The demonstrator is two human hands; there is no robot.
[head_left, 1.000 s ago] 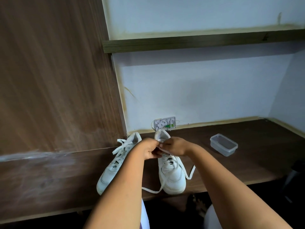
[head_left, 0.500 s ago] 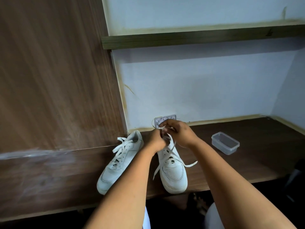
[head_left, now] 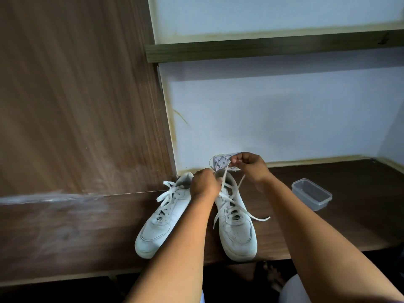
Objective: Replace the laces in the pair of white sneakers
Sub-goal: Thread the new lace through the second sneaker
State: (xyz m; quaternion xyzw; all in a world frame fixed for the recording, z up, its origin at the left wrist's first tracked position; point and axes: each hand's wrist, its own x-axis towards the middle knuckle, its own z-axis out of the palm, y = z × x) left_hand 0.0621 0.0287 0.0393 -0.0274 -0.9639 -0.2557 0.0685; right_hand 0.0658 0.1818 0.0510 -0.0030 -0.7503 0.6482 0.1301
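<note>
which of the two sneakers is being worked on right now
The right-hand sneaker: both hands are at its top, the right hand pinching its lace. The left-hand sneaker lies untouched.

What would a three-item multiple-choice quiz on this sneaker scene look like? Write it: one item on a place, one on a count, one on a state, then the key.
1. Where does the clear plastic container stand?
A. on the upper shelf
B. on the dark wooden surface, right of the sneakers
C. between the two sneakers

2. How many white sneakers are on the surface?
A. one
B. two
C. three

3. What is the right hand doing?
A. pinching a lace drawn up from the right sneaker
B. lying flat on the surface
C. holding the container

Key:
1 B, it sits on the surface beyond the right forearm.
2 B, the left sneaker and the right sneaker lie side by side.
3 A, its fingers are curled on the lace above the shoe, while the left hand works at the shoe's top.
</note>
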